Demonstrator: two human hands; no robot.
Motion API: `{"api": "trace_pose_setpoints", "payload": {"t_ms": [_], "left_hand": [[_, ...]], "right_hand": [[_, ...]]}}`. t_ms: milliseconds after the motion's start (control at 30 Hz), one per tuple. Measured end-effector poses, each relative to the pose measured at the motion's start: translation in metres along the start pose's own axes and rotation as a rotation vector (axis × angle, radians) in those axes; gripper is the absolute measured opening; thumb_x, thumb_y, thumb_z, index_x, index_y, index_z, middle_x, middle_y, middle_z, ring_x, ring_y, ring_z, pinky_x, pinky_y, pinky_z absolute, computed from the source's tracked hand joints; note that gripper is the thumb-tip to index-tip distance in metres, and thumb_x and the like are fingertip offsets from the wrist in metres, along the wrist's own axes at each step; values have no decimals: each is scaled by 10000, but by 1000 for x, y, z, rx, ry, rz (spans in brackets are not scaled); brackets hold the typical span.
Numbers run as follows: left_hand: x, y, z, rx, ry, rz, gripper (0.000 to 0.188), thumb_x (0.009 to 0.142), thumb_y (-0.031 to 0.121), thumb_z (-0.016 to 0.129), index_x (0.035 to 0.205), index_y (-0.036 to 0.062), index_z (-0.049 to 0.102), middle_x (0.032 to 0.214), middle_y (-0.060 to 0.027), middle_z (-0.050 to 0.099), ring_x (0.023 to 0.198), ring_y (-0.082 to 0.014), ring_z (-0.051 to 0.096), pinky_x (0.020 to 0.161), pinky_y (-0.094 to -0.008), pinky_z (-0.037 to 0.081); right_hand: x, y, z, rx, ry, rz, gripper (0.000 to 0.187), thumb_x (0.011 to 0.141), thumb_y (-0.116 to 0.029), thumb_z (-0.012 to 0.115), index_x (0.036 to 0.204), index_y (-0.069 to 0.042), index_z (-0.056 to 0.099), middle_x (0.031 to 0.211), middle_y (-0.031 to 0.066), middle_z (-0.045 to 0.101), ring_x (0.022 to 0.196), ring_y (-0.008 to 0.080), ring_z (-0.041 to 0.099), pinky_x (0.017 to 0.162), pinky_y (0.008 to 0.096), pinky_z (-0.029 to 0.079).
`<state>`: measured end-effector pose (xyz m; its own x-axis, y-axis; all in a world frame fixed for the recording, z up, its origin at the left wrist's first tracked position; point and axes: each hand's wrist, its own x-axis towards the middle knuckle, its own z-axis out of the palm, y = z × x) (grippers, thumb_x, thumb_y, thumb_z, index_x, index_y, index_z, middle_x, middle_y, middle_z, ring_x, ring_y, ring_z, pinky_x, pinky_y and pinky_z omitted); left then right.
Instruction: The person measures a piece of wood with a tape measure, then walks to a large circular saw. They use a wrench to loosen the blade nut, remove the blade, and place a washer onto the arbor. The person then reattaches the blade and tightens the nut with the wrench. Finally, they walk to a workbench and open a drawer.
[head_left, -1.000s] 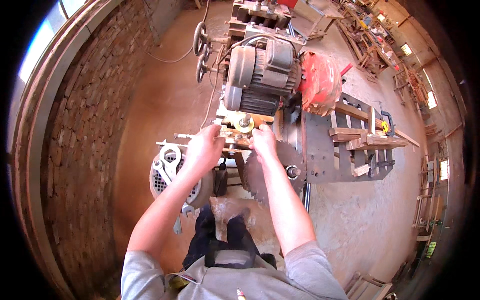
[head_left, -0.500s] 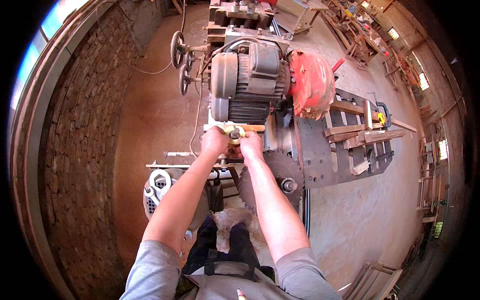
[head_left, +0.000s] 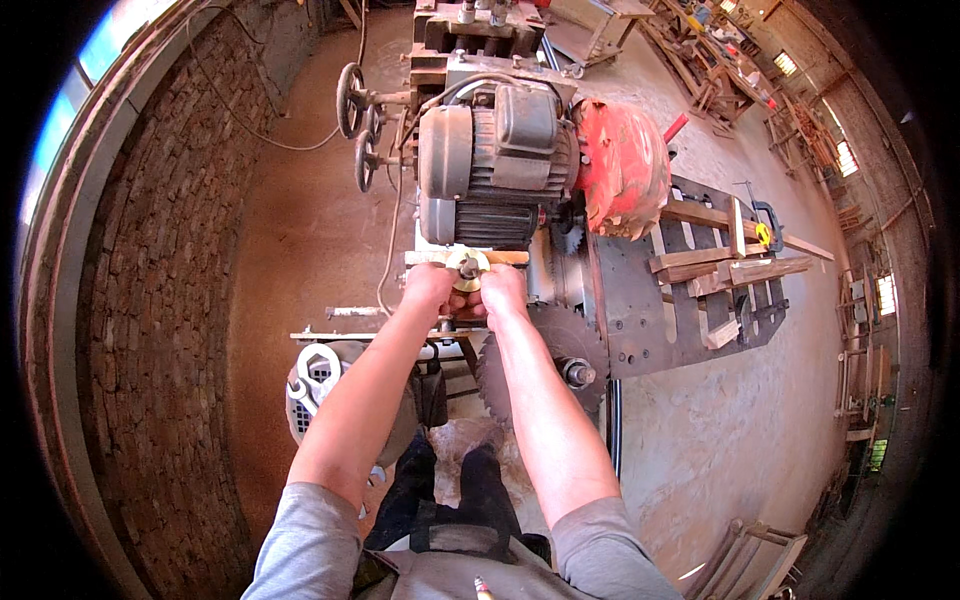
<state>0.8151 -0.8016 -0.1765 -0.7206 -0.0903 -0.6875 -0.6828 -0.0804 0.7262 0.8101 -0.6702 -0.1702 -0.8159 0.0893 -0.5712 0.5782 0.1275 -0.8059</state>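
My left hand [head_left: 429, 286] and my right hand [head_left: 503, 289] grip opposite sides of a pale yellow ring-shaped part [head_left: 461, 281], fingers curled around its edge. A dark metal shaft end [head_left: 469, 267] shows in the ring's centre. Just behind lies a light wooden strip [head_left: 508, 257], close to the motor [head_left: 512, 165]. Beside my right forearm is a large toothed circular saw blade [head_left: 538, 345], with a metal spindle [head_left: 578, 372] on its right side. My palms and the ring's underside are hidden.
Wrenches [head_left: 318, 368] rest on a rounded housing left of my left forearm. Handwheels [head_left: 349, 101] stick out at the machine's left. A red cover [head_left: 622, 170] stands right of the motor. Wood pieces [head_left: 765, 270] and a clamp [head_left: 768, 230] sit on the slotted metal table [head_left: 632, 335].
Both hands have shifted slightly around the ring, and fingers now show beneath it. The ring stays at about the same place around the shaft end. The view has moved slightly.
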Motion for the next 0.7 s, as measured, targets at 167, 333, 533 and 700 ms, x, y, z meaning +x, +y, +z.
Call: {"api": "trace_pose_setpoints", "payload": {"t_ms": [167, 333, 533, 700], "left_hand": [[-2, -4, -3, -94, 17, 50, 168, 855, 63, 567, 1004, 17, 628, 757, -58, 630, 518, -133, 580, 421, -267, 403], [-9, 4, -5, -233, -102, 97, 177, 863, 61, 564, 1031, 30, 611, 771, -50, 629, 523, -125, 573, 433, -255, 406], [-22, 12, -6, -74, -78, 190, 165, 864, 52, 565, 1021, 24, 607, 765, -41, 627, 538, -104, 559, 448, -243, 417], [-20, 7, -5, -19, -79, 338, 195, 834, 29, 577, 1026, 26, 611, 751, -35, 623, 566, -91, 561, 461, -242, 426]], "right_hand": [[2, 0, 1, 57, -4, 18, 192, 922, -95, 465, 950, -39, 646, 694, 51, 602, 523, 132, 546, 409, 281, 418], [4, -9, -4, 86, -38, 21, 175, 944, -158, 520, 957, -38, 647, 679, 43, 590, 512, 124, 542, 407, 276, 425], [-9, -13, -7, 103, -14, -42, 164, 929, -155, 554, 936, -30, 660, 675, 34, 600, 508, 115, 548, 415, 264, 427], [-5, 1, -9, 100, -79, -179, 147, 950, -154, 555, 1013, -55, 644, 790, 10, 623, 595, 94, 556, 518, 253, 465]]}}
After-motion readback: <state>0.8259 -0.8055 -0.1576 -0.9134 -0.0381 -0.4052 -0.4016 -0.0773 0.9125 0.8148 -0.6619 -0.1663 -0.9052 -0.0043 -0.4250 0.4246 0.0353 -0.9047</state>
